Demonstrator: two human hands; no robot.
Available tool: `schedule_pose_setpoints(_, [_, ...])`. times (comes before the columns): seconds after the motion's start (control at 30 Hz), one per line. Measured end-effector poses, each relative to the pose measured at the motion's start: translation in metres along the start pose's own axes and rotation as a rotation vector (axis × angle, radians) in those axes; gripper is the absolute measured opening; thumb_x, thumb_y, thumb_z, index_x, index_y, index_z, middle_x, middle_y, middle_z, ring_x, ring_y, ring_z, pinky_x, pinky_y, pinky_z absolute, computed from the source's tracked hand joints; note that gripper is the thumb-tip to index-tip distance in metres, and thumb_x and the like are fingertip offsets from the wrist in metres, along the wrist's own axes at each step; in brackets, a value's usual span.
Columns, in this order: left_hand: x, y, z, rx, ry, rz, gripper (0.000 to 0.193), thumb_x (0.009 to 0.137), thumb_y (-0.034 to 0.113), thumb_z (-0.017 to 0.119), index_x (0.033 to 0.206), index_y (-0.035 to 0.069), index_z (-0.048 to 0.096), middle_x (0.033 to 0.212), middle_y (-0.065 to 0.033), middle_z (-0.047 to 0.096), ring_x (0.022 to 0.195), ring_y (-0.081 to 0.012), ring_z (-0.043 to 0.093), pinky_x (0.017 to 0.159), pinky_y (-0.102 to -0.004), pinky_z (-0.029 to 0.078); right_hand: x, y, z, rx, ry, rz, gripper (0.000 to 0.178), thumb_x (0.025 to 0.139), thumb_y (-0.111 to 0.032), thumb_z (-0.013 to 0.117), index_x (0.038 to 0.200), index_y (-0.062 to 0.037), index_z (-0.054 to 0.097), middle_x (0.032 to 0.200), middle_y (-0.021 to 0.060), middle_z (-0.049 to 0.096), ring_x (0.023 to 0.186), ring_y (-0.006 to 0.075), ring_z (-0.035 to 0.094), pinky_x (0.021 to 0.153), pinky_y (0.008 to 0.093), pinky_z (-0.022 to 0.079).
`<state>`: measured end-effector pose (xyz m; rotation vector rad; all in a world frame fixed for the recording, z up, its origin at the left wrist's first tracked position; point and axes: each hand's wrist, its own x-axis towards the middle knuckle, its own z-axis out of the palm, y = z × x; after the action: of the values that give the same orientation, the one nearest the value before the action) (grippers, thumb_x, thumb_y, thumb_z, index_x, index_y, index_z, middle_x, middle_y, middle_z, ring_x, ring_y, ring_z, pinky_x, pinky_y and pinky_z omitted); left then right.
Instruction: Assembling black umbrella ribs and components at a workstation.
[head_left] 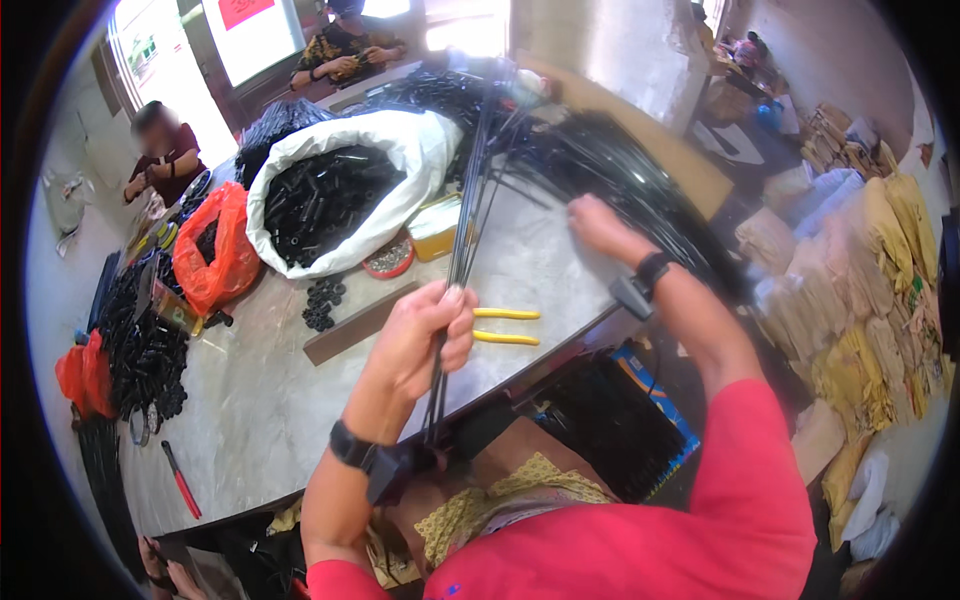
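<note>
My left hand (425,335) is closed in a fist around a bundle of thin black rods (465,225). The rods stand steeply, rising far above the fist and poking out below it. Out to the right, my right hand (600,225) is raised beside a large pile of long black rods (640,170). Its fingers are curled together, and whatever they may hold cannot be made out. Just right of my left fist, yellow-handled pliers (508,314) lie on the grey table (270,420), their jaws hidden behind the hand and rods.
A white sack (415,150) of short black tubes and a red plastic bag (225,250) stand on the table. Near them are a metal bar (360,325), a dish of small parts (390,262) and a red-handled tool (182,482). Two people sit across; cloth sacks (850,270) are heaped right.
</note>
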<state>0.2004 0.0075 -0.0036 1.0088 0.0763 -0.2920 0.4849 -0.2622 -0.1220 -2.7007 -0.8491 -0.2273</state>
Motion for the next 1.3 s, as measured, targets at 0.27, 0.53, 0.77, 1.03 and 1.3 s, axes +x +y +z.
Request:
schedule_pose_setpoints(0.27, [-0.104,0.021,-0.009,0.086,0.160,0.203,0.024,0.104,0.021,0.049,0.101,-0.001,0.057,0.060,0.0026,0.039,0.043,-0.0035,0.032,0.038,-0.0191,0.023,0.004,-0.046,-0.046,-0.060,0.050,0.007,0.030,0.089,-0.021,0.060,0.111,-0.0006,0.062,0.105,0.0243,0.065,0.097,0.0444,0.062,0.084,0.0491,0.051])
schedule_pose_setpoints(0.53, [-0.145,0.007,-0.014,0.126,0.404,0.427,0.026,0.103,0.023,0.052,0.104,-0.002,0.061,0.062,0.0003,0.049,0.043,-0.0033,0.034,0.038,-0.0192,0.025,-0.072,-0.287,-0.149,1.137,-0.663,-0.365,0.042,0.103,-0.034,0.049,0.101,0.0028,0.068,0.077,0.0086,0.070,0.069,0.0151,0.070,0.061,0.0256,0.055])
schedule_pose_setpoints(0.77, [-0.173,-0.033,-0.014,0.262,0.488,0.455,0.023,0.102,0.019,0.053,0.106,-0.002,0.062,0.064,-0.0010,0.053,0.045,-0.0043,0.038,0.040,-0.0196,0.028,-0.068,-0.369,-0.103,1.529,-0.578,-0.295,0.040,0.098,-0.032,0.061,0.120,0.0014,0.058,0.103,0.0106,0.069,0.093,0.0168,0.068,0.083,0.0314,0.055])
schedule_pose_setpoints(1.03, [-0.171,-0.022,-0.016,-0.022,0.341,0.481,0.027,0.102,0.024,0.053,0.116,0.000,0.057,0.071,-0.0026,0.054,0.056,-0.0076,0.046,0.049,-0.0208,0.035,-0.068,-0.389,-0.104,1.667,-0.663,-0.450,0.042,0.102,-0.028,0.053,0.132,0.0007,0.049,0.109,0.0132,0.068,0.095,0.0196,0.069,0.082,0.0310,0.055])
schedule_pose_setpoints(1.3, [-0.158,-0.041,-0.010,0.137,0.513,0.605,0.029,0.103,0.026,0.051,0.111,0.000,0.058,0.069,-0.0052,0.058,0.047,-0.0062,0.042,0.042,-0.0193,0.028,-0.072,-0.380,-0.099,1.346,-0.535,-0.346,0.033,0.099,-0.032,0.058,0.104,0.0002,0.065,0.085,0.0049,0.070,0.076,0.0101,0.067,0.062,0.0241,0.052])
